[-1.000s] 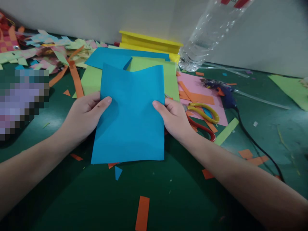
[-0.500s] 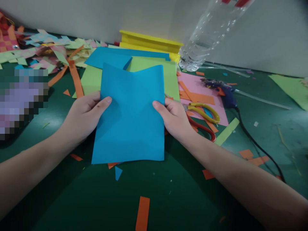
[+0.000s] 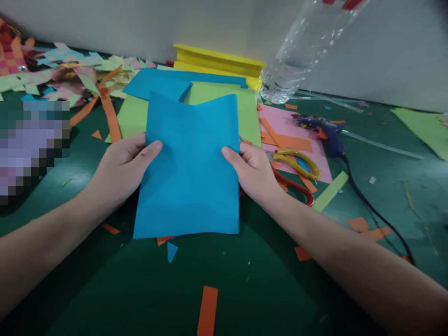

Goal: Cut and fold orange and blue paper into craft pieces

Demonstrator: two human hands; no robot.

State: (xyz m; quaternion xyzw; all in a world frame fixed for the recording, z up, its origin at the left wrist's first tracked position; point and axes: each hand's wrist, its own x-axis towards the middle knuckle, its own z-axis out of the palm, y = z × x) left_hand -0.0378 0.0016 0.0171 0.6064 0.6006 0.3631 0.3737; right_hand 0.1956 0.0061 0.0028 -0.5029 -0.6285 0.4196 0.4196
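A sheet of blue paper (image 3: 192, 168) is held up between my two hands, its top edge dipping in the middle. My left hand (image 3: 128, 161) pinches the left edge, thumb on the front and fingers behind. On the right edge, my right hand (image 3: 254, 170) grips the same way. Behind the sheet lie green paper (image 3: 224, 95) and another blue piece (image 3: 157, 81). Scissors (image 3: 297, 163) with one yellow and one red handle rest beside my right hand, their blades mostly hidden.
Coloured paper scraps (image 3: 70, 70) are heaped at the back left. A pixelated object (image 3: 31, 144) sits at the left edge. A clear plastic bottle (image 3: 301, 51) leans at the back. Right of the pink paper (image 3: 322, 163) is a dark glue gun (image 3: 332, 140) with a cord.
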